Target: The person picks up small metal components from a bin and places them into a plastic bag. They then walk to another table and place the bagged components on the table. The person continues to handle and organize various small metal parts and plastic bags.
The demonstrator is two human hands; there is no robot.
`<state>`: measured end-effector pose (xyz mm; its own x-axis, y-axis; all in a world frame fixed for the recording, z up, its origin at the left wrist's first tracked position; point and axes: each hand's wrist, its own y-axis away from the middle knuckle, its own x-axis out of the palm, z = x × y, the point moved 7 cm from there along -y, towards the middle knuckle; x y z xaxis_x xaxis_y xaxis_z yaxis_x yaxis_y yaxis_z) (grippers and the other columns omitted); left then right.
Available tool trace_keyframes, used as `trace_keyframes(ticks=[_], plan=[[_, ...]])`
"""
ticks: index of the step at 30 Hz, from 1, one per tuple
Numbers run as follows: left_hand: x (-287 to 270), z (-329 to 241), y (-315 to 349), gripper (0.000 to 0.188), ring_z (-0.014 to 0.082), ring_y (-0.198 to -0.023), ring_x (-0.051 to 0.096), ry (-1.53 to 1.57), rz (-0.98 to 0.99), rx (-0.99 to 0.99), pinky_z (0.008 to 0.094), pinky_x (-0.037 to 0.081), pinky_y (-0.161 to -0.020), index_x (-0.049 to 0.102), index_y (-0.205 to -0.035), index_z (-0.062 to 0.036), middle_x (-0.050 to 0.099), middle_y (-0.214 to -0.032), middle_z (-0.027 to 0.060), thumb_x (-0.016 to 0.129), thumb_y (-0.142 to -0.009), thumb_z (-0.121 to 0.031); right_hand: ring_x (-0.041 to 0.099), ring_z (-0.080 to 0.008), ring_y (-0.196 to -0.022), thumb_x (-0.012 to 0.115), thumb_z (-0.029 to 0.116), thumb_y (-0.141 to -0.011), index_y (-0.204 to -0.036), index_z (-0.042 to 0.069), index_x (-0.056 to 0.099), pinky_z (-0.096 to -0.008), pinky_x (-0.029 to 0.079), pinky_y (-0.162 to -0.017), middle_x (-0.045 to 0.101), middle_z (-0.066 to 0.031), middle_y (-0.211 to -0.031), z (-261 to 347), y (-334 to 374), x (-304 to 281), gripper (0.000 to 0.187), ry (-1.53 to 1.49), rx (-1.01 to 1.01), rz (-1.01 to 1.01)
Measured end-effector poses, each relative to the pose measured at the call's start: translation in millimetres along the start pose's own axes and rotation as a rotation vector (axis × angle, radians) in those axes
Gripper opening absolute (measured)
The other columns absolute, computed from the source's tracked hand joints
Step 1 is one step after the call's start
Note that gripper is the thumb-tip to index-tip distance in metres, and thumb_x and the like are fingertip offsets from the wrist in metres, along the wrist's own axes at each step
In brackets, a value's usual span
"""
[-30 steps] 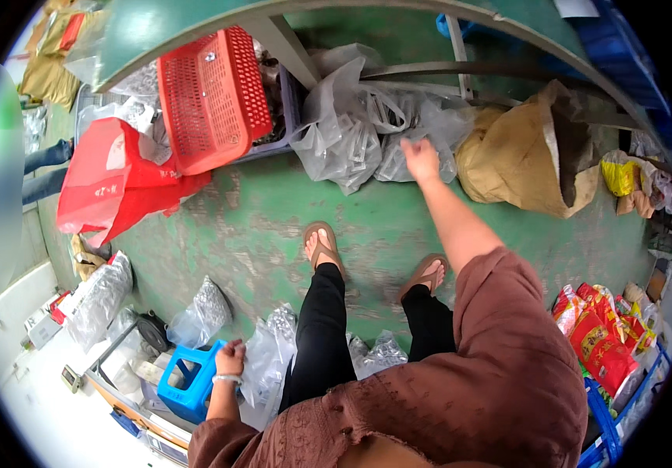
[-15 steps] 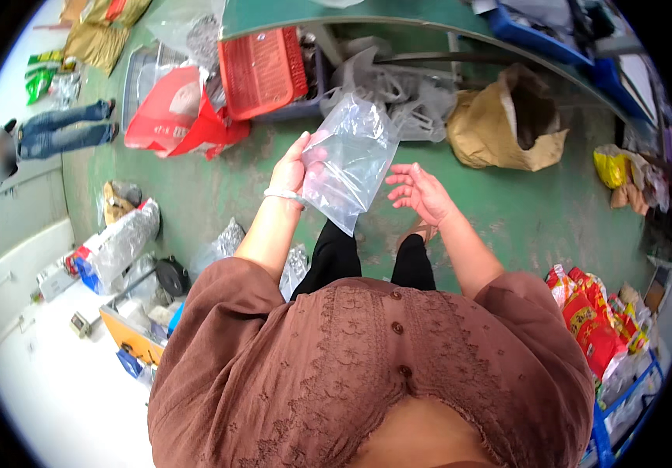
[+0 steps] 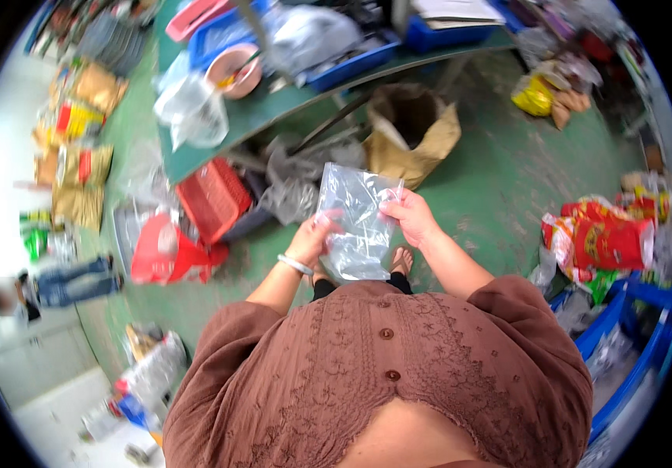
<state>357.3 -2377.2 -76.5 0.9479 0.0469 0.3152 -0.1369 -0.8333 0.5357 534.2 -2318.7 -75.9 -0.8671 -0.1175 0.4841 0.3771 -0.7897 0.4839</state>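
Between my two hands, in front of my body, I hold a clear plastic bag that looks flat and has nothing visible inside. My left hand, with a pale bangle at the wrist, grips its left edge; some of those fingers show blurred through the film. At the upper right corner my right hand pinches the bag between thumb and fingers. Just beyond the bag stands an open brown paper sack, dark inside.
A green table ahead carries blue trays, a pink bowl and white plastic bags. Red baskets and a red bag lie to the left. Red packages and a blue crate are at right. Another person stands far left.
My right hand, free and spread before, has taken hold of the bag's right side. The view has swung right, bringing more of the table and the blue crate into sight.
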Motion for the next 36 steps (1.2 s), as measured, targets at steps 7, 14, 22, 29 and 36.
trace_keyframes(ticks=[7, 14, 22, 29, 36], plan=[[203.6, -20.0, -82.8, 0.012, 0.0034, -0.053, 0.043, -0.573, 0.352, 0.060, 0.0182, 0.035, -0.049, 0.061, -0.080, -0.0022, 0.054, -0.063, -0.0040, 0.059, -0.079, -0.014, 0.051, -0.0097, -0.059, 0.056, 0.002, -0.076, -0.082, 0.002, 0.054, -0.0214, 0.041, -0.055, 0.055, -0.0024, -0.067, 128.5, 103.8, -179.1, 0.007, 0.031, -0.529, -0.412], [382.3, -51.5, -135.0, 0.014, 0.0034, -0.055, 0.042, -0.826, 0.555, 0.458, 0.0204, 0.036, -0.050, 0.060, -0.075, -0.0005, 0.053, -0.063, -0.0046, 0.057, -0.080, -0.013, 0.051, -0.0107, -0.061, 0.057, 0.021, -0.080, -0.093, 0.005, 0.050, -0.0233, 0.043, -0.054, 0.055, -0.0040, -0.075, 182.2, 188.9, -298.6, 0.022, -0.117, -0.500, -0.605], [474.4, -58.6, -250.0, 0.018, 0.0031, -0.052, 0.039, -0.645, 0.514, 0.379, 0.0200, 0.034, -0.048, 0.055, -0.067, -0.0045, 0.048, -0.058, -0.0063, 0.057, -0.081, -0.017, 0.056, -0.0138, -0.062, 0.057, 0.024, -0.080, -0.093, 0.000, 0.051, -0.0242, 0.046, -0.054, 0.058, -0.0078, -0.078, 225.1, 119.0, -347.4, 0.028, -0.147, -0.276, -0.327], [604.3, -79.8, -406.8, 0.015, 0.0035, -0.050, 0.038, -0.637, 0.610, 0.433, 0.0195, 0.031, -0.046, 0.055, -0.068, -0.0062, 0.047, -0.058, -0.0060, 0.055, -0.081, -0.015, 0.052, -0.0101, -0.057, 0.056, 0.007, -0.076, -0.075, 0.005, 0.054, -0.0232, 0.041, -0.048, 0.056, -0.0021, -0.067, 359.4, 64.7, -487.9, 0.003, 0.062, -0.295, -0.631], [723.1, -164.9, -515.6, 0.020, 0.0054, -0.052, 0.038, -0.588, 0.647, 0.381, 0.0213, 0.031, -0.047, 0.053, -0.066, -0.0050, 0.046, -0.057, -0.0049, 0.052, -0.082, -0.017, 0.050, -0.0155, -0.051, 0.055, 0.011, -0.077, -0.069, 0.003, 0.051, -0.0274, 0.039, -0.046, 0.053, -0.0057, -0.063, 498.3, 17.9, -593.4, 0.013, 0.301, -0.380, -0.895]])
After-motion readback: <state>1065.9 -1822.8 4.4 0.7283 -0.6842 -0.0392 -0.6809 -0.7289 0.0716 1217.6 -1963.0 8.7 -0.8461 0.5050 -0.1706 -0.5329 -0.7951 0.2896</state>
